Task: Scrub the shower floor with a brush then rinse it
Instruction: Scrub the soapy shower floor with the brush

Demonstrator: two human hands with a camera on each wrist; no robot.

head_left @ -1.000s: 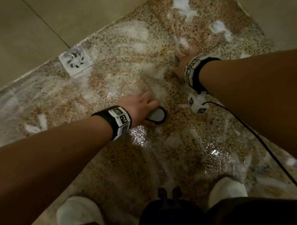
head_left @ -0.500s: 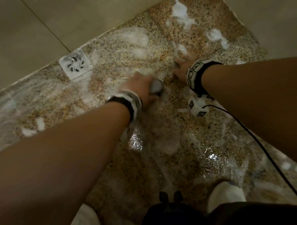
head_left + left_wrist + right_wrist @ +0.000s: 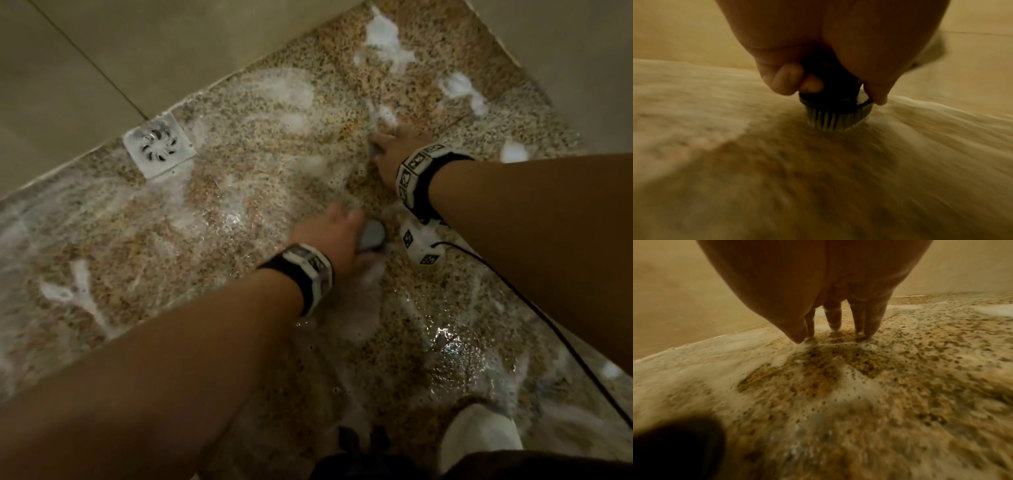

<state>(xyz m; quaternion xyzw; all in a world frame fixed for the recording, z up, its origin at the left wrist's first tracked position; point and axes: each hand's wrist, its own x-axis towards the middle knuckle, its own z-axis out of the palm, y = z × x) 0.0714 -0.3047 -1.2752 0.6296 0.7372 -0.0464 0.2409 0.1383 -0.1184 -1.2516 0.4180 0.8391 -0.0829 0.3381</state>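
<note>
The speckled shower floor [image 3: 260, 192] is wet and streaked with white foam [image 3: 383, 41]. My left hand [image 3: 329, 233] grips a small round scrub brush [image 3: 372, 234], its dark body and pale bristles [image 3: 835, 119] pressed down on the floor [image 3: 818, 178]. In the left wrist view my fingers [image 3: 787, 79] curl round the brush's dark top. My right hand [image 3: 394, 154] rests on the floor farther back, its straight fingers [image 3: 834, 316] spread on the wet stone [image 3: 900, 369].
A square white drain cover [image 3: 158, 145] sits at the left by the beige tiled wall [image 3: 102, 51]. Another wall [image 3: 565, 51] closes the right corner. A black cable [image 3: 548, 318] runs from the white wrist block [image 3: 423, 243]. My white shoe [image 3: 479, 435] stands at the bottom.
The left hand with the brush pushed away toward the right hand, then came back toward me; it is blurred with motion. The right hand has stayed planted on the floor.
</note>
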